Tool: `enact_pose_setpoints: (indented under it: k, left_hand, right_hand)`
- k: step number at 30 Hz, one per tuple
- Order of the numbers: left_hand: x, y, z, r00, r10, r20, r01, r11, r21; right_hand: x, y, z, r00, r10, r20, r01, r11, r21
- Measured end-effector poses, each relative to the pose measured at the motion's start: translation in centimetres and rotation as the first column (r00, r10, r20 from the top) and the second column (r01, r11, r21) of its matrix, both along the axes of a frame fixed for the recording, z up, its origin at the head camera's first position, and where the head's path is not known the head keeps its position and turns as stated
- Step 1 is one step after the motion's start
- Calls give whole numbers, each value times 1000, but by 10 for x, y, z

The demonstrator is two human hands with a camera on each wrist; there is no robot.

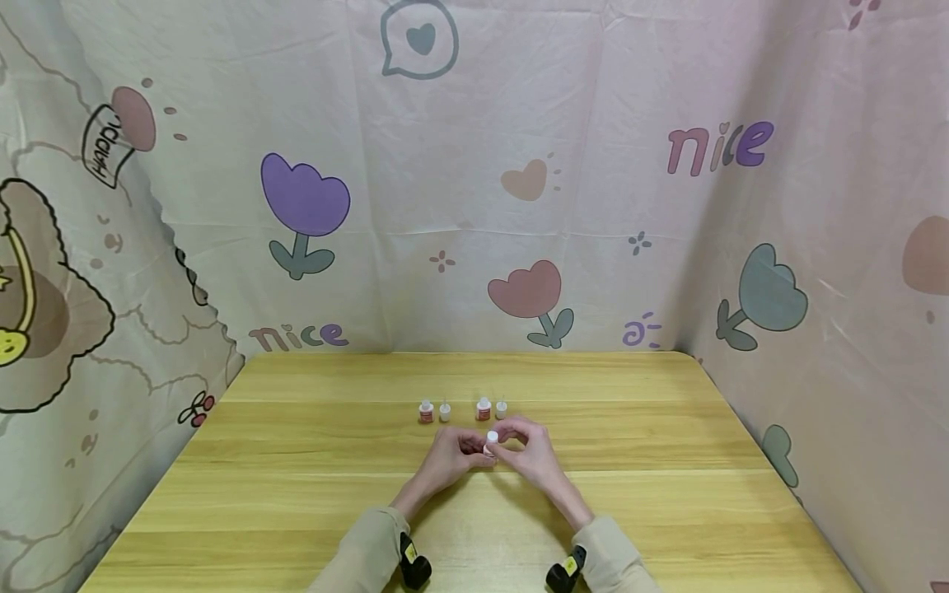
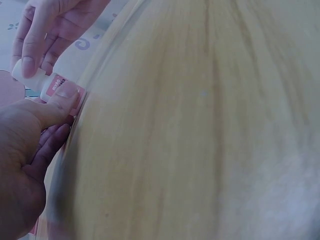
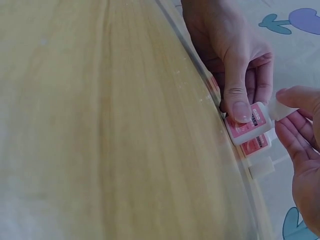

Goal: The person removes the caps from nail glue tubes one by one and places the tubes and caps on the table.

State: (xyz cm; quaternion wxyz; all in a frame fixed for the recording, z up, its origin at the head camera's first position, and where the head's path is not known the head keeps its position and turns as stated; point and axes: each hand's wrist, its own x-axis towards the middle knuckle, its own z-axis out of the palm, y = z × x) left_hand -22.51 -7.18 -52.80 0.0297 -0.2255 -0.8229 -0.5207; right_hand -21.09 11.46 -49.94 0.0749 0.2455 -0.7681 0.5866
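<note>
Between the two hands is a small white bottle point(image 3: 250, 131) with a pink label, held over the table in front of the person. The left hand point(image 1: 448, 457) grips its body, thumb pressed across the label. At the bottle's top, the thumb and fingers of the right hand point(image 1: 528, 449) pinch its white cap point(image 1: 493, 436). Just beyond the hands stand two similar bottles, one on the left point(image 1: 426, 412) and one on the right point(image 1: 483, 409). Beside each is a small white cap-like piece with a thin tip, the left piece point(image 1: 445, 413) and the right piece point(image 1: 501, 410).
The wooden table point(image 1: 296, 494) stretches out on both sides of the arms. A printed cloth point(image 1: 445, 165) hangs behind it and along both sides. Each wrist carries a black camera, the left one point(image 1: 415, 568) and the right one point(image 1: 565, 571).
</note>
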Motion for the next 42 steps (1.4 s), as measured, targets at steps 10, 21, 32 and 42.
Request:
enact_pose_setpoints:
  k: [10, 21, 32, 42]
  left_hand:
    - [0, -1, 0, 1000, -21, -17, 21, 1000, 0]
    - [1, 0, 1, 1000, 2, 3, -2, 1000, -11]
    - [1, 0, 1, 1000, 3, 4, -3, 1000, -7]
    - [2, 1, 1, 1000, 5, 2, -5, 1000, -5]
  right_hand:
    - [-7, 2, -12, 1000, 17, -17, -17, 999, -38]
    - [-8, 3, -13, 1000, 16, -14, -16, 999, -34]
    - [-5, 4, -8, 1000, -1, -27, -1, 998, -64]
    - [-6, 7, -9, 1000, 5, -15, -6, 997, -74]
